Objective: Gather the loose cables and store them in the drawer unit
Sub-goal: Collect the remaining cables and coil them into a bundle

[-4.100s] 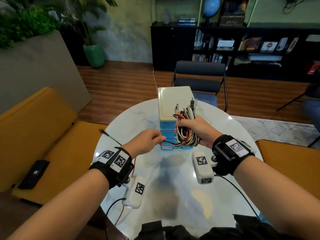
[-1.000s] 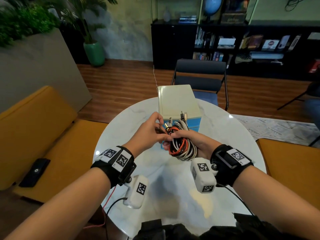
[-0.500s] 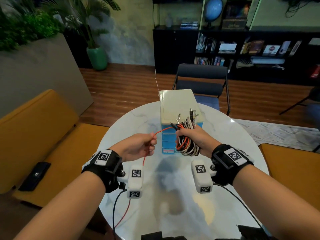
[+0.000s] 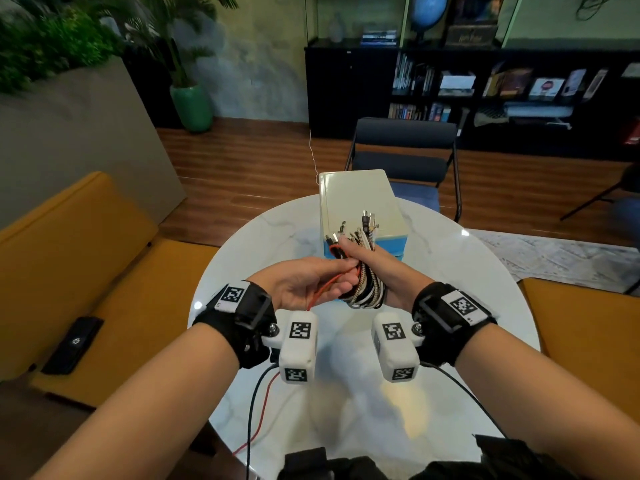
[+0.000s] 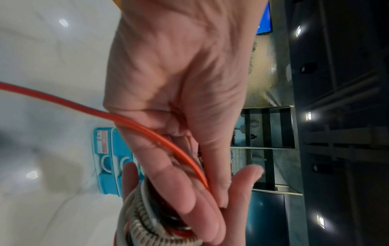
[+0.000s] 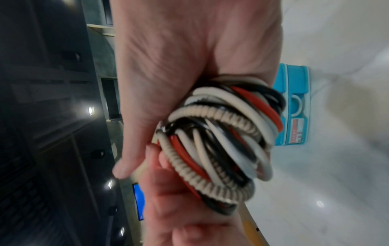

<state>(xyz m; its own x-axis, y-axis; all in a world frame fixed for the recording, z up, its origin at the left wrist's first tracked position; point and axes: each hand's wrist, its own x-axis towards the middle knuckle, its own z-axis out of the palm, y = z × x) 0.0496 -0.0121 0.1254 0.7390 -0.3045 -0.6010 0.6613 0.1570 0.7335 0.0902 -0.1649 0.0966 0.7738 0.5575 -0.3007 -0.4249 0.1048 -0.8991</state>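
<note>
My right hand (image 4: 384, 268) grips a coiled bundle of cables (image 4: 367, 292) in white, black, red and braided beige, with the plugs sticking up above the fist. In the right wrist view the bundle (image 6: 221, 138) fills the fist of that hand (image 6: 179, 58). My left hand (image 4: 311, 282) presses against the bundle and pinches a red cable (image 4: 325, 285) that trails down off the table's near edge. The left wrist view shows the red cable (image 5: 84, 108) running under the thumb. The drawer unit (image 4: 360, 202), cream-topped with blue drawers (image 5: 105, 159), stands just behind both hands.
The round white marble table (image 4: 467, 306) holds only the drawer unit. Yellow sofas flank it on the left (image 4: 86, 254) and right (image 4: 588, 323). A black device (image 4: 72, 344) lies on the left seat. A dark chair (image 4: 401, 147) stands beyond the table.
My left hand, half a second ago out to the left pulling the red cable taut, has come back to the bundle with the cable. The right hand has dropped slightly.
</note>
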